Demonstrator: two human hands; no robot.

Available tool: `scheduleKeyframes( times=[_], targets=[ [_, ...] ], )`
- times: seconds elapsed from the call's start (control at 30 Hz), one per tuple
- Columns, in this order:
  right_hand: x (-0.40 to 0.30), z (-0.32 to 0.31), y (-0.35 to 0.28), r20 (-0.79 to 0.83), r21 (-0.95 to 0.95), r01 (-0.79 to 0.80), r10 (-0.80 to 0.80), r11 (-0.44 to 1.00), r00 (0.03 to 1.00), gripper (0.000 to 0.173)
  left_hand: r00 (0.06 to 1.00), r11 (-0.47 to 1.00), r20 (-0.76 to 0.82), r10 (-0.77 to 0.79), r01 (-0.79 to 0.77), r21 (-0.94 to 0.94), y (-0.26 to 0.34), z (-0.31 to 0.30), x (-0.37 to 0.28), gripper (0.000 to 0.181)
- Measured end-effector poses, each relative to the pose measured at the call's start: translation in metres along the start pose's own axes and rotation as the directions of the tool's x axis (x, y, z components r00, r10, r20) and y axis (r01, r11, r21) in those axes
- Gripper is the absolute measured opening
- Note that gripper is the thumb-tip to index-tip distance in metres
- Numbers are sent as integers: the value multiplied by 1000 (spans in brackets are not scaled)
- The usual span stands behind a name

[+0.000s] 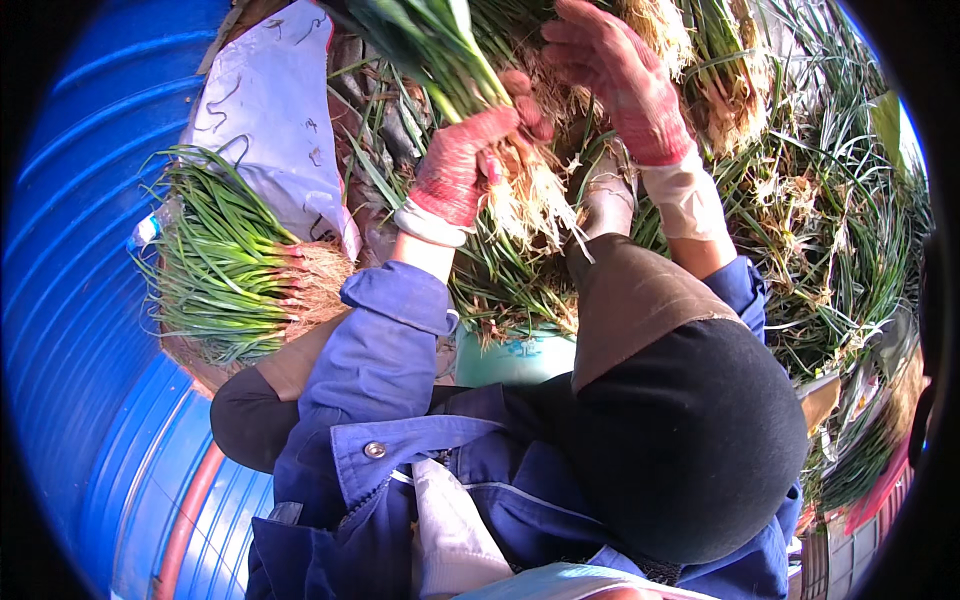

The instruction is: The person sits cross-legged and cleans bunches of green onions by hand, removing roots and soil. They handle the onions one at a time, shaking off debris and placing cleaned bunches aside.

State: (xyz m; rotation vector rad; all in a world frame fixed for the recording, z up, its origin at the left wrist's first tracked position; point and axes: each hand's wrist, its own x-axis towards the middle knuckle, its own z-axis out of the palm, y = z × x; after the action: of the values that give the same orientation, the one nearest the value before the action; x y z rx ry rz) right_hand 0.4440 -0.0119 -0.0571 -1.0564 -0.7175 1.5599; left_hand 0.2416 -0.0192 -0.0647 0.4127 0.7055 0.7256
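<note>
My left hand (pixel 461 161), in a red knitted glove, grips a bunch of green onions (pixel 454 67) around its pale lower stems. The leaves point up and away. Stringy whitish roots (pixel 529 187) hang out below the fingers towards me. To the right of the bunch, my right hand (pixel 626 82) is raised in a matching red glove. Its fingers are spread a little and nothing shows in it. Bundled green onions with thick roots (pixel 660 34) lie just beyond that hand.
A heap of trimmed bundles (pixel 240 262) lies left, against a blue corrugated metal wall (pixel 90 202). A white sheet (pixel 270 105) lies above it. Loose leaves and peelings (pixel 810 225) cover the right side. Between my knees is a pale green container (pixel 517 356) with leaves over its rim.
</note>
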Motion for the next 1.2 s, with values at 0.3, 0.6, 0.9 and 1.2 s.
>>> scheduleKeyframes(
  times=[0.3, 0.6, 0.9, 1.2],
  targets=[
    [-17, 11, 23, 110, -413, -142, 204, 900, 973, 35, 995, 987, -16, 95, -96, -128, 10, 1, 4, 28],
    [-16, -55, 52, -352, -896, -263, -210, 359, 912, 27, 963, 982, -197, -186, 189, -5, 2, -17, -14, 29],
    [-40, 3, 26, 321, -23, -326, 316, 945, 893, 66, 981, 979, -184, 66, -99, -180, -1, 6, 6, 20],
    [-55, -7, 93, 141, -32, -499, 498, 866, 856, 42, 981, 990, -168, -101, 84, -110, -67, -37, 21, 50]
  ],
)
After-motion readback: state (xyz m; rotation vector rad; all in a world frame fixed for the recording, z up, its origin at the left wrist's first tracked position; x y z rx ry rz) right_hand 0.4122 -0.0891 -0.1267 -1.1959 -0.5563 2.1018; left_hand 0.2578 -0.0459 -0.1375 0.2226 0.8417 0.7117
